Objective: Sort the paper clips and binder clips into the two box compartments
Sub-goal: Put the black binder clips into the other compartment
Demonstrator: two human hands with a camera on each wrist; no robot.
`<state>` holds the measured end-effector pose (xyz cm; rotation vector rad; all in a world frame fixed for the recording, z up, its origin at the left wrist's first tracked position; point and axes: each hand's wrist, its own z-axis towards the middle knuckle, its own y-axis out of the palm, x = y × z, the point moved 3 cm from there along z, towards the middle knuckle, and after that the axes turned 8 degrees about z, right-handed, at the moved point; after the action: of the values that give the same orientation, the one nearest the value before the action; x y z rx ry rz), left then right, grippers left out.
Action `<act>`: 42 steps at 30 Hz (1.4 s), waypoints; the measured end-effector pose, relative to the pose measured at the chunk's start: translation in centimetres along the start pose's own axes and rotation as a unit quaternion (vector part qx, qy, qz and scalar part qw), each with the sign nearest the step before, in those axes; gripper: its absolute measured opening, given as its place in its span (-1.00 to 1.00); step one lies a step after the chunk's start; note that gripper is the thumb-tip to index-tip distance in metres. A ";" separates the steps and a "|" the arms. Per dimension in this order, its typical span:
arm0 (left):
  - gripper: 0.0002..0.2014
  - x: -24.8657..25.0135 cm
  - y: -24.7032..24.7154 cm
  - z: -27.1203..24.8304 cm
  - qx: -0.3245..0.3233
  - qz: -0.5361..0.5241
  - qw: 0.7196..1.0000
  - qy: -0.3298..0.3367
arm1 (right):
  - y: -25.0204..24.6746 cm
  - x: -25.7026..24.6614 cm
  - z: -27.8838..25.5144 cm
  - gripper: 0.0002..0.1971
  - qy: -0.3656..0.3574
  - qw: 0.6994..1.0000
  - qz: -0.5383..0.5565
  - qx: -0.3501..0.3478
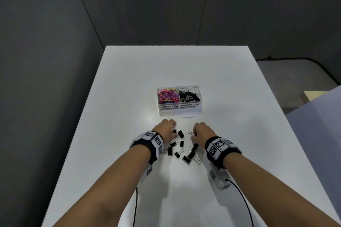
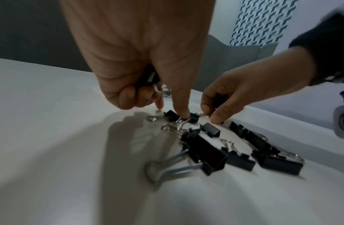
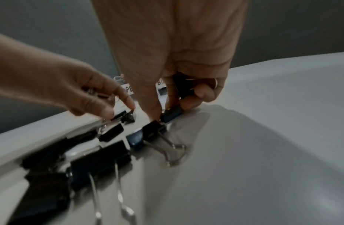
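Black metal binder clips (image 1: pixel 180 148) lie loose on the white desk (image 1: pixel 129 83) near the clear two-compartment box (image 1: pixel 179 109); left hand (image 1: pixel 166 128) and right hand (image 1: pixel 202 131) each curl around gathered clips, evidently collecting handfuls

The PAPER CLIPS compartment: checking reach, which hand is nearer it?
Left. The left hand sits just in front of the PAPER CLIPS compartment; the right hand lies farther right, below the binder side.

- My white table (image 1: pixel 129 83) carries everything here.
- A clear two-compartment box (image 1: pixel 180 109) sits near its middle: colored paper clips (image 1: pixel 167 95) fill the left side, black binder clips (image 1: pixel 190 95) the right.
- Loose binder clips (image 1: pixel 181 148) lie scattered between the box and the near edge.
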<state>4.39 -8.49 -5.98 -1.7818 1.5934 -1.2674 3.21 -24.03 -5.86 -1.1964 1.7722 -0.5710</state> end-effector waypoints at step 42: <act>-0.67 1.9 -7.2 0.1 0.116 0.064 0.981 0.140 | -8.9 -2.0 2.3 -0.69 -0.101 0.989 -0.011 0.111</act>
<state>8.16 -8.49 0.38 -1.3865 1.5983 -1.6237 9.75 -25.82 0.59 -1.0801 1.4853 -0.6181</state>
